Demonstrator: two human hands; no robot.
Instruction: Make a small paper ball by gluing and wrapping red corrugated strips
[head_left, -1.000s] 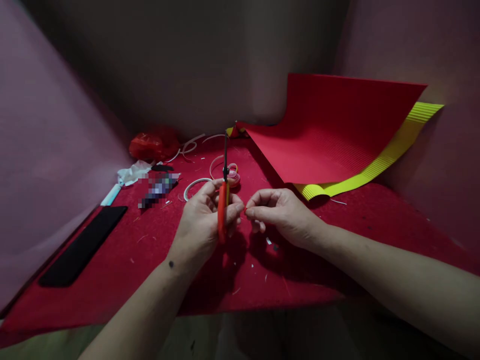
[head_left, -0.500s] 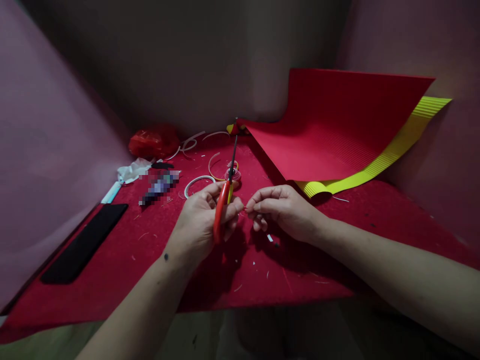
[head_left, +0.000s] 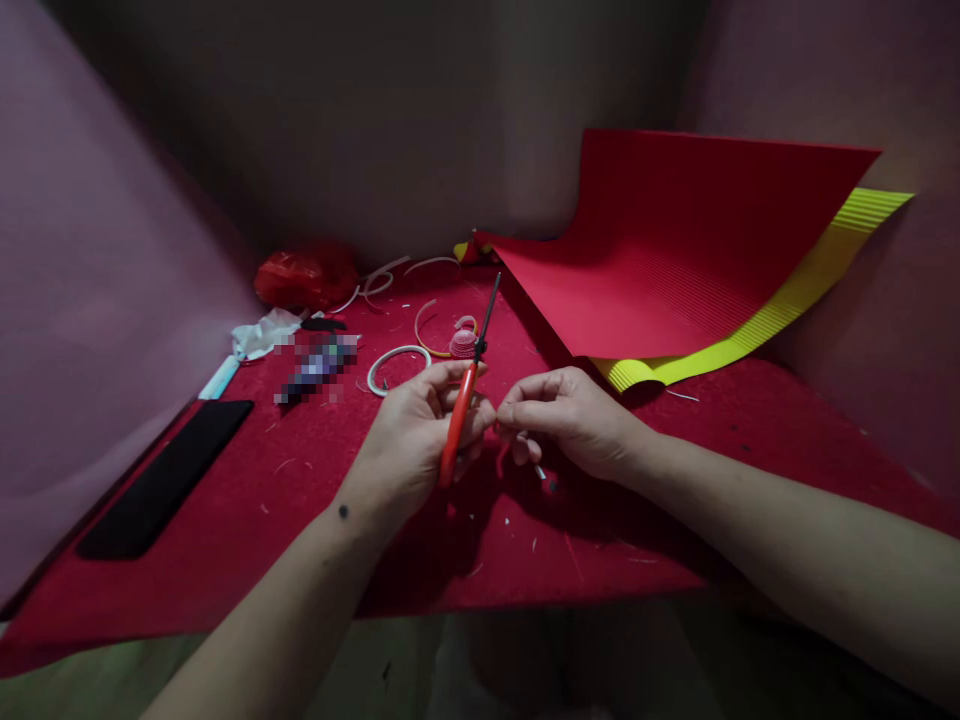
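Observation:
In the middle of the head view, my left hand [head_left: 409, 435] is closed round a pair of scissors [head_left: 460, 425] with red handles and dark blades pointing up and away. Its thumb and finger meet the fingertips of my right hand [head_left: 559, 412], which is pinched. A tiny red piece [head_left: 496, 422] shows between the two sets of fingertips; its kind is too small to make out. Just beyond the scissors lies a small pink-and-white coiled dome [head_left: 463, 343], with a curled yellow-and-pale strip beside it. A white ring [head_left: 399, 369] rests behind my left hand.
Red corrugated sheet [head_left: 645, 270] curves up at the back right over a yellow corrugated sheet [head_left: 720, 360]. At left lie a black phone-shaped slab [head_left: 166, 480], a blurred-out item [head_left: 316, 370] and a red plastic bag [head_left: 307, 277]. Paper scraps dot the red cloth [head_left: 600, 550].
My left hand has shifted slightly right, and the scissors' blades now tilt further to the right. My right hand stays almost in place, still pinched close to the left fingertips.

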